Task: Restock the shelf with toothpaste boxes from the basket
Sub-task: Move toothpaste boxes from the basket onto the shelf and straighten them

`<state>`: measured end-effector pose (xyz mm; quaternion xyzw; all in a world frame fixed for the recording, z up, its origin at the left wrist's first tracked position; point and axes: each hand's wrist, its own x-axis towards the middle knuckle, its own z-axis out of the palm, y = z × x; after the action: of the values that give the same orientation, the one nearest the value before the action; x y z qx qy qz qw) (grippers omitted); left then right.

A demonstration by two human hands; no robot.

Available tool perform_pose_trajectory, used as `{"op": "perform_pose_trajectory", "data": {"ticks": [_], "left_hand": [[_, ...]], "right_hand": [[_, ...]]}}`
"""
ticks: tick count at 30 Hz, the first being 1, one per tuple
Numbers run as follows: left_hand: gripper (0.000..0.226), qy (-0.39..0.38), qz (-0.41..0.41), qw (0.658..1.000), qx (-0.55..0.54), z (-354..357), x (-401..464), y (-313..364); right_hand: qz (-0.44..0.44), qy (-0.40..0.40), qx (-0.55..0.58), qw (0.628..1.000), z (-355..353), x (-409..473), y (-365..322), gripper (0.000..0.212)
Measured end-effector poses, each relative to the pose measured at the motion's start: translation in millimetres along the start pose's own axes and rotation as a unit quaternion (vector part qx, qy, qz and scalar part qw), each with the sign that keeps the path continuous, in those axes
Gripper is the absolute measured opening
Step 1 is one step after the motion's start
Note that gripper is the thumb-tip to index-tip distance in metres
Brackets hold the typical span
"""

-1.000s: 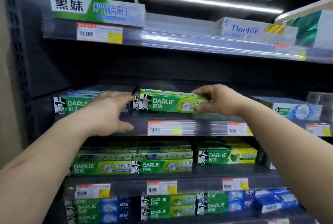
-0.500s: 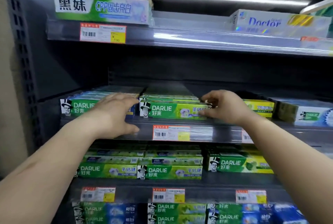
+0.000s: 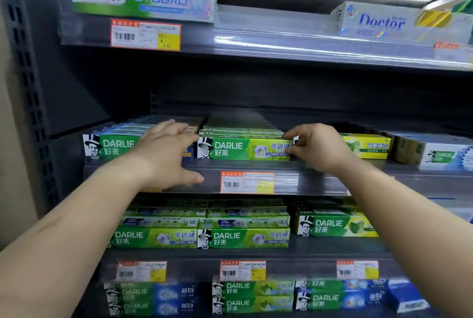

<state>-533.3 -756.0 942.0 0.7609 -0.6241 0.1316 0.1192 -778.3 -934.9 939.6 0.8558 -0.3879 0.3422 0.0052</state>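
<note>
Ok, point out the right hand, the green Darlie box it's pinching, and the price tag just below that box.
right hand (image 3: 316, 147), head view, back of hand
green Darlie box (image 3: 243, 149), head view, front face
price tag (image 3: 247, 183), head view, centre of label

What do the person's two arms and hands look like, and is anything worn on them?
Both arms are bare as far as the picture shows: no sleeves reach the forearms. The left hand and the right hand wear no gloves, and no watch, bracelet or ring is visible on either. The fingernails look short and unpainted, though the picture is slightly blurred.
</note>
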Motion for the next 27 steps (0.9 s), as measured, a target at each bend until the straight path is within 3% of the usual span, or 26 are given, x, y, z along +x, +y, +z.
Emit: {"op": "perform_pose_trajectory", "data": {"ticks": [27], "left_hand": [[0.100,0.009,-0.010,0.998,0.055,1,3,8]], "right_hand": [[-0.006,-0.020,-0.028,0.999,-12,-5,-9,0.036]]}}
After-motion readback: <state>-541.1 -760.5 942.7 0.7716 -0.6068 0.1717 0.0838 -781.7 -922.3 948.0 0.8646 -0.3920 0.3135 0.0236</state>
